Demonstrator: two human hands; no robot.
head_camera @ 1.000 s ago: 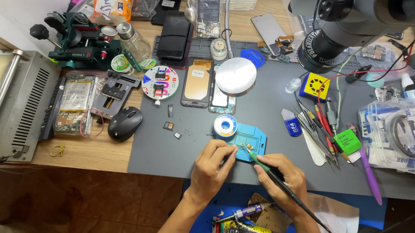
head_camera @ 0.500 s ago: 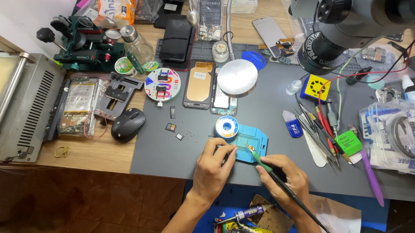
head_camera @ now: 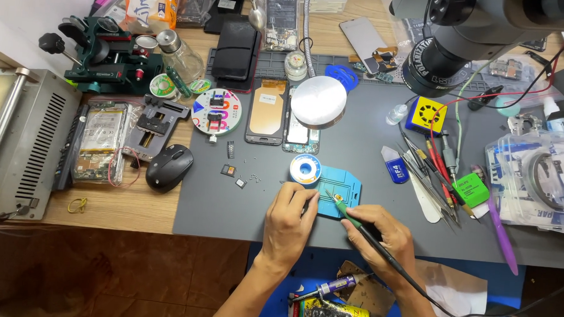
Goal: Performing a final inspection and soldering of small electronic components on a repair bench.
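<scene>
Gripping a soldering iron [head_camera: 355,222], the right hand [head_camera: 380,236] tips it onto the blue holder [head_camera: 339,186] the curled left hand [head_camera: 290,219] steadies.

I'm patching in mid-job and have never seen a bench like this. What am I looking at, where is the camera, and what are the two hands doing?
There is no machine here: a person works with bare hands, filmed by a camera on their head that looks down at a cluttered repair bench. The right hand holds a soldering iron, its tip on a small part on a blue holder. The left hand steadies that holder's near edge. Both sit on a grey mat. Beside them lie a solder spool, opened phones, tweezers and a computer mouse. A microscope hangs over the upper right.
</scene>
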